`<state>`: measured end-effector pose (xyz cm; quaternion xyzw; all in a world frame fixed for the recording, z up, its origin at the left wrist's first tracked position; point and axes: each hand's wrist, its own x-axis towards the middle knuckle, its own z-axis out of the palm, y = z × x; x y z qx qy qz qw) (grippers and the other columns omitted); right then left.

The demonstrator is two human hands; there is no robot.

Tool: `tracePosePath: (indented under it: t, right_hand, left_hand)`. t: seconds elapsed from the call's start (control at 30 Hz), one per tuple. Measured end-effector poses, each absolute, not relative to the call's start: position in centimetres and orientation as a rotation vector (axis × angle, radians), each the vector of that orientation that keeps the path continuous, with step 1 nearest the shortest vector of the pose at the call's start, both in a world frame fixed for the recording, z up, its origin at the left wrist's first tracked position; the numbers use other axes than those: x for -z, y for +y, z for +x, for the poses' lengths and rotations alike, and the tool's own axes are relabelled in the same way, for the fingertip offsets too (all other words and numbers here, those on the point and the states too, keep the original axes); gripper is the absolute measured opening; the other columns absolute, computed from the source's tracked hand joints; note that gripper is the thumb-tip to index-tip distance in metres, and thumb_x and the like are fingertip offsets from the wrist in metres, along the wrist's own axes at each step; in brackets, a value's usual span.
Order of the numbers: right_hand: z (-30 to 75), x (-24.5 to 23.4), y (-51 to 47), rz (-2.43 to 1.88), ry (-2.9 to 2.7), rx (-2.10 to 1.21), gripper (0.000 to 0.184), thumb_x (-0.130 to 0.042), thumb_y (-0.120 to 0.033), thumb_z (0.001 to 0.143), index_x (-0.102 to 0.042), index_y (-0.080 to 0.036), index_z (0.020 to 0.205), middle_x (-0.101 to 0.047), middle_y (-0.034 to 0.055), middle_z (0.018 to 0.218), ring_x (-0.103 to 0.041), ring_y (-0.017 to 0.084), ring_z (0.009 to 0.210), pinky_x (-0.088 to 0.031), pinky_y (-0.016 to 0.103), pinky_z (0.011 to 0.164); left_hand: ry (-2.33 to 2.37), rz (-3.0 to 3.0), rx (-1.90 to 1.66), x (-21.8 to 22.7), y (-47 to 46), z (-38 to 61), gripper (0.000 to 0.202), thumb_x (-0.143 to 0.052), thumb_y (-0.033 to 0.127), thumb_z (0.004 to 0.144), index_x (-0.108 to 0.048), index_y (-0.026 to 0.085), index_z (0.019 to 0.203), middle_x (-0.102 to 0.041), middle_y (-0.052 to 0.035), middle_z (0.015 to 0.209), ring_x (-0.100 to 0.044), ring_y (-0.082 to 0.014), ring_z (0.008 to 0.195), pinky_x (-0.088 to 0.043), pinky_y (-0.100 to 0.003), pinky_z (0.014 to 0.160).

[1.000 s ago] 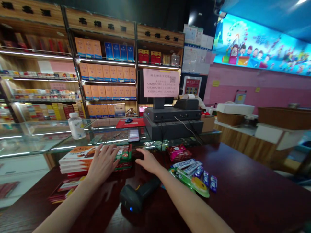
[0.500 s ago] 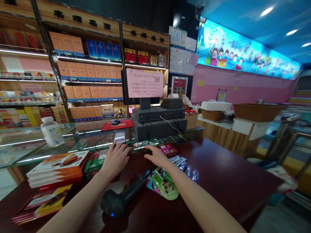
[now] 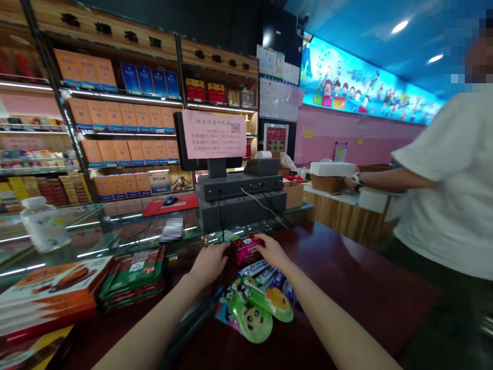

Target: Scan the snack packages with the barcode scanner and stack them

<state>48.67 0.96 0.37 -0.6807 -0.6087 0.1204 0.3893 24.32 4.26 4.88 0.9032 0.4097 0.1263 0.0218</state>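
Half-curled, the left hand (image 3: 210,264) and right hand (image 3: 274,253) bracket a red snack packet (image 3: 245,249) at the counter's far edge. The right hand's fingers rest on its end, and the left hand is touching it or just beside it; whether either grips it cannot be told. Green panda-shaped candy packs (image 3: 248,318) and blue-wrapped bars (image 3: 265,275) lie just below the hands on the dark red counter (image 3: 346,272).

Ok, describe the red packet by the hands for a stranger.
Start at the black till on the glass case. In front, on the dark red counter, a crimson packet sits between left hand and right hand, unlike the green and blue packets below.
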Motion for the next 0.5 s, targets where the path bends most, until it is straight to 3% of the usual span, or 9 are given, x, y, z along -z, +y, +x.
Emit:
tracePosePath:
  t: [0.27,0.5]
  right_hand:
    - [51.1,0.9,1.7,-1.821,-1.466,-0.307,0.038,-0.057,-0.021,0.086,-0.069,-0.026,0.121,-0.073,0.0046,0.12,-0.065,0.022,0.114,-0.046,0.034,0.1]
    - [51.3,1.3,1.7,-1.776,-1.467,-0.371,0.034,-0.055,-0.023,0.087,-0.075,-0.027,0.114,-0.076,0.0033,0.113,-0.068,0.022,0.111,-0.047,0.032,0.099]
  left_hand:
    - [1.283,2.567,-0.368,-2.2,6.7,27.6,0.05,-0.053,0.023,0.087,-0.056,0.028,0.136,-0.072,-0.0065,0.124,-0.067,-0.0231,0.114,-0.048,-0.035,0.099]
    - [1.251,2.418,-0.426,-1.2,8.1,28.7,0.043,-0.054,0.02,0.084,-0.069,0.025,0.123,-0.072,-0.0045,0.124,-0.065,-0.0216,0.117,-0.045,-0.031,0.104]
